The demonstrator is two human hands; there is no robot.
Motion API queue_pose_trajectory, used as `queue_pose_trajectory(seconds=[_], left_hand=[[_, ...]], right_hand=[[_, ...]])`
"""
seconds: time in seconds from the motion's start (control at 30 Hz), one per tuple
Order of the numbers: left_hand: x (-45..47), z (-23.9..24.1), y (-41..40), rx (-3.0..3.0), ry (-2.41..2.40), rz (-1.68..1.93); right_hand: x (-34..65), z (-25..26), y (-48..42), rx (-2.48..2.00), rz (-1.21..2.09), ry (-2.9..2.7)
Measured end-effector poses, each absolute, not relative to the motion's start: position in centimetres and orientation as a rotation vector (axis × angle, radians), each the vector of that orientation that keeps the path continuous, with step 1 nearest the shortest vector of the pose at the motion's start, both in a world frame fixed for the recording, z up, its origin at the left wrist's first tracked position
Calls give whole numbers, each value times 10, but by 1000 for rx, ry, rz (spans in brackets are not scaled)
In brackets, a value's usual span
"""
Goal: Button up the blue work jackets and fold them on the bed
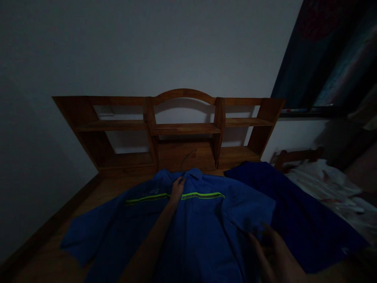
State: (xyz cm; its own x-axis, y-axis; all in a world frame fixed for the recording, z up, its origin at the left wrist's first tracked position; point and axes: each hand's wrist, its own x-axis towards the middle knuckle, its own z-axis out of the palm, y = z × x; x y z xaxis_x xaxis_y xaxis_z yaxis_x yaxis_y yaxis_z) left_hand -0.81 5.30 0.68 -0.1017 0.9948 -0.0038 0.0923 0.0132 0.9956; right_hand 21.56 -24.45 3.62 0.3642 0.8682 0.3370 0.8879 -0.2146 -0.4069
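Note:
A blue work shirt (203, 228) with a bright green stripe across the chest lies spread flat on a wooden bed base (106, 188). My left hand (177, 188) reaches far up the shirt and rests on it just below the collar, its fingers closed on the cloth at the placket. My right hand (269, 247) is low at the right, by the shirt's right sleeve. It is blurred and dark, with fingers that look spread.
A wooden headboard with open shelves (182, 129) stands against the wall behind the shirt. A second dark blue garment (297, 212) lies to the right. Further right are pale bedding (326, 188) and a dark curtain (330, 55).

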Motion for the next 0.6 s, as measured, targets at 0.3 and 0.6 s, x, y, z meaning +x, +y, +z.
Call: queue_pose_trajectory(seconds=[0.3, 0.6], left_hand=[[-8, 4, 54, 1252, 1374, 1233], [-8, -5, 59, 1274, 1324, 1251]], right_hand=[[257, 27, -186, -2269, 13, -1494], [313, 65, -168, -2578, -170, -1272]])
